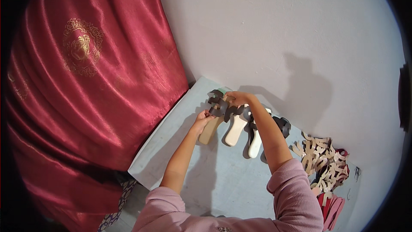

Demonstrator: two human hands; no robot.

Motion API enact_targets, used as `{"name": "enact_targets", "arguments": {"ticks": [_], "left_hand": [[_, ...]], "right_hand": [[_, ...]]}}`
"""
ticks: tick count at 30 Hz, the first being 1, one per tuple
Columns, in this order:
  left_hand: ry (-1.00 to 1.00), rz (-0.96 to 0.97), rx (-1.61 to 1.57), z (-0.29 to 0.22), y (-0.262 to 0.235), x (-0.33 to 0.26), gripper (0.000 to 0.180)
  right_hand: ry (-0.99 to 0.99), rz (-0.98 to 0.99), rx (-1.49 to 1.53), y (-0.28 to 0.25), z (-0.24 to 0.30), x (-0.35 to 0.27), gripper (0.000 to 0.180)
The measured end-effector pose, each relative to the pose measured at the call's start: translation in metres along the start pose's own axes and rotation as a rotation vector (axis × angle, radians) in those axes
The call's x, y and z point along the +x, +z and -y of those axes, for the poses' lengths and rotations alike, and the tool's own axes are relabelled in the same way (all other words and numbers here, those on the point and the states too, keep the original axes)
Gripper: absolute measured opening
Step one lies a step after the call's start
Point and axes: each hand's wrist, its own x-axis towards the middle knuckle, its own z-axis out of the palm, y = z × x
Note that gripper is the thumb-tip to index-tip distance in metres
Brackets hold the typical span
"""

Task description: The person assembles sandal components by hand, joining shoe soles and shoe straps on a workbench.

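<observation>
A tan sandal (209, 131) with dark straps (219, 106) lies at the left end of a row on the pale table. My left hand (204, 119) grips its left edge beside the lower strap, thumb and fingers closed. At its far end my right hand (238, 98) curls around the toe part, its fingertips partly behind the straps. To the right stands a cream shoe last (235, 132) with a dark strap across it. Beyond that is a white last (255, 145) with dark straps, partly covered by my right forearm.
The pale blue-grey table (171, 163) meets a white wall (257, 26) at the back. A red satin curtain (128, 60) hangs on the left. A heap of beige strap pieces (322, 159) and pink and red strips (332, 210) lie at the right. Another dark strap (283, 125) shows past my right forearm.
</observation>
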Motion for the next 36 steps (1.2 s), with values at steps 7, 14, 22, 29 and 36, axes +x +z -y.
{"name": "enact_targets", "arguments": {"ticks": [7, 14, 22, 29, 36], "left_hand": [[-0.001, -0.018, -0.041, 0.018, -0.020, 0.041, 0.020], [-0.049, -0.101, 0.037, 0.022, -0.018, 0.061, 0.020], [-0.002, -0.244, 0.087, 0.034, -0.019, 0.070, 0.024], [0.016, -0.295, 0.206, 0.045, -0.025, 0.075, 0.028], [0.003, -0.236, 0.210, 0.033, -0.026, 0.063, 0.038]], "right_hand": [[0.089, -0.033, -0.115, -0.011, -0.016, 0.040, 0.035], [0.080, -0.069, -0.190, -0.017, -0.039, 0.064, 0.041], [0.018, -0.155, -0.292, -0.009, -0.077, 0.102, 0.048], [0.003, -0.321, -0.164, 0.009, -0.104, 0.107, 0.043], [-0.070, -0.545, -0.093, 0.027, -0.092, 0.088, 0.035]]}}
